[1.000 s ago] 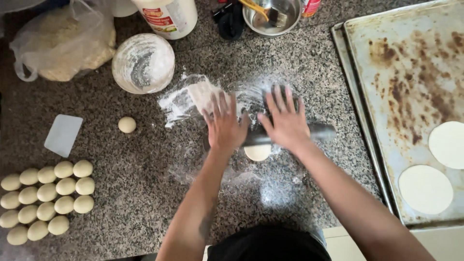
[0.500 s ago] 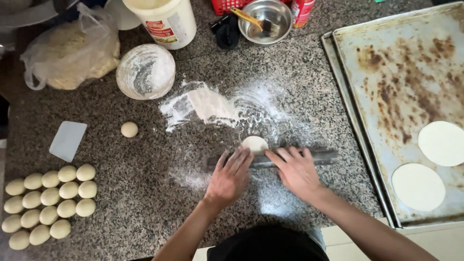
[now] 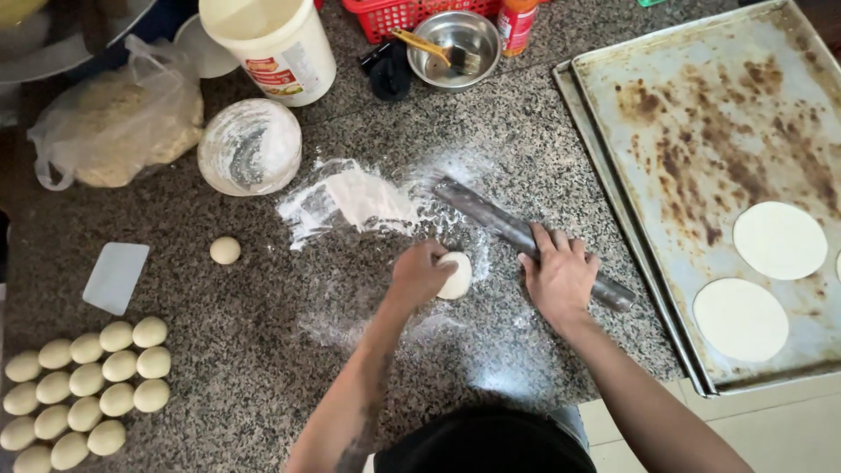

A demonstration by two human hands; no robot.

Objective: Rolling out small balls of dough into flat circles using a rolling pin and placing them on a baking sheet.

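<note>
Now the rolling pin (image 3: 526, 238) sits slanted under the flat right hand (image 3: 559, 278), and the left hand (image 3: 420, 273) pinches the dough disc (image 3: 455, 275), which could stick or tear.

The left hand (image 3: 420, 273) left the rolling pin (image 3: 526, 238) for the dough disc (image 3: 457, 275).

Soft, even daylight is falling on the granite counter (image 3: 263, 385), apparently from the upper right. A pale sheen is showing on the counter near the bottom centre. The baking tray (image 3: 701, 114) is reflecting a dull glare, and the steel bowl (image 3: 455, 35) is catching small highlights. Shadows are lying faint and short under the left hand (image 3: 420, 273) and the right hand (image 3: 559, 278). Focus is holding sharp at the centre, with slight softening and bending towards the corners.
</note>
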